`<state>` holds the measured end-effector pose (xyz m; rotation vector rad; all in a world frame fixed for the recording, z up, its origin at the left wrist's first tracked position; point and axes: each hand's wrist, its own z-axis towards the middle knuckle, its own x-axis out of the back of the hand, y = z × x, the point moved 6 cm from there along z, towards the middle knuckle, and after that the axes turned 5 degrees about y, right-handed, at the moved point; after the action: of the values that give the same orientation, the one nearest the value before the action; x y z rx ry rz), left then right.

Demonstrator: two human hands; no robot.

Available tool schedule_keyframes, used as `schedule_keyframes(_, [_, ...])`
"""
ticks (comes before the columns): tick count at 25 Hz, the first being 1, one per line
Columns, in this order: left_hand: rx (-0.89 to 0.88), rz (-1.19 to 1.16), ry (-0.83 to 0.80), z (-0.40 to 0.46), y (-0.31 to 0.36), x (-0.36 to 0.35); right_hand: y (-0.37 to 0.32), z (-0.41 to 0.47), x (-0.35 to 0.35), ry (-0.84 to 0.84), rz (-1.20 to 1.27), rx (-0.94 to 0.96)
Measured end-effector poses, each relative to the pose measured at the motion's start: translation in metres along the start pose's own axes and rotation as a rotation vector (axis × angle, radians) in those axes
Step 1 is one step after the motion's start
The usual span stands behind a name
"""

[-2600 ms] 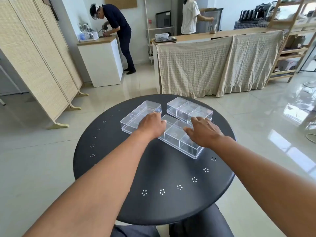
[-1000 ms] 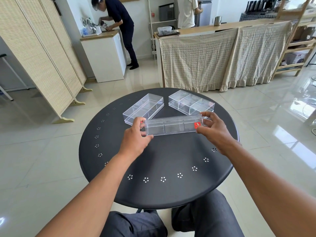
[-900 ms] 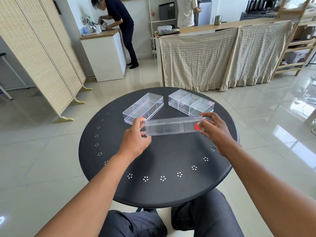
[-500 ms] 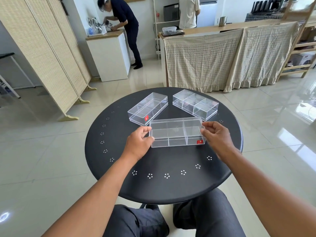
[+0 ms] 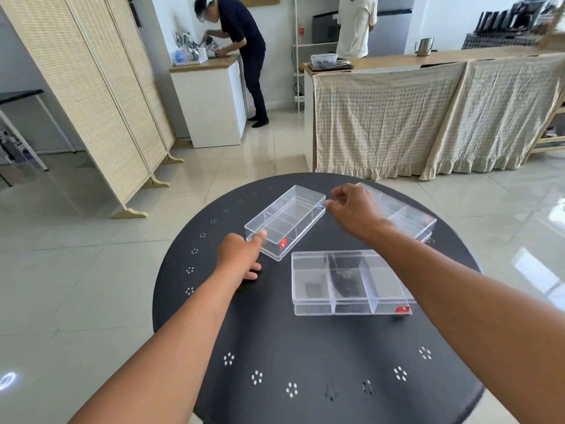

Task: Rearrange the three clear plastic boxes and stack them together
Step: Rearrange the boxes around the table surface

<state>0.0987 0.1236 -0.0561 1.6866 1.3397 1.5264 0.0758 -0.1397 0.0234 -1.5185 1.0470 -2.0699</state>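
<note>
Three clear plastic boxes with dividers lie on the round black table point(image 5: 305, 356). The near box point(image 5: 345, 283) lies flat in front of me with no hand on it, a red sticker at its right corner. The far-left box point(image 5: 289, 220) lies slantwise. My left hand point(image 5: 240, 257) is at its near-left end, thumb on the corner. My right hand point(image 5: 351, 209) pinches its far-right corner. The far-right box point(image 5: 409, 217) lies behind my right hand and is partly hidden by it.
The table edge curves close around the boxes at the back. Behind stand a cloth-draped counter point(image 5: 428, 117), a folding woven screen point(image 5: 91, 102) at left and a white cabinet point(image 5: 211, 102). Two people point(image 5: 244, 44) work at the back of the room.
Both hands set the near box flat on the table and let it go. They then moved forward onto the two ends of the far-left box.
</note>
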Motion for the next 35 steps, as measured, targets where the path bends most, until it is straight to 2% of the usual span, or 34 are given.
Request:
schedule_keyframes(5, [0.091, 0.036, -0.078, 0.05, 0.012, 0.006, -0.013, 0.067, -0.049, -0.102, -0.16, -0.032])
schedule_keyframes(11, [0.107, -0.032, -0.048, 0.093, 0.008, 0.019, 0.023, 0.083, -0.079, -0.204, -0.204, -0.275])
schedule_keyframes(17, [0.064, -0.214, -0.02, 0.078, 0.011, 0.011, 0.032, 0.069, -0.073, -0.225, 0.303, -0.477])
schedule_keyframes(19, [0.043, -0.266, -0.048, 0.07, 0.013, 0.016, 0.031, 0.064, -0.066, -0.238, 0.393, -0.463])
schedule_keyframes(22, [-0.097, -0.312, -0.055, 0.06, 0.025, 0.027, 0.025, 0.064, -0.054, -0.198, 0.5, -0.358])
schedule_keyframes(27, [-0.29, -0.119, -0.004, 0.054, 0.031, 0.037, 0.024, 0.056, -0.04, -0.122, 0.435, -0.227])
schedule_keyframes(31, [-0.263, -0.185, -0.07, 0.033, 0.027, 0.03, 0.033, 0.044, -0.045, -0.08, 0.488, -0.254])
schedule_keyframes(35, [-0.176, -0.263, -0.005, 0.023, 0.018, 0.035, 0.044, 0.036, -0.055, -0.052, 0.532, -0.252])
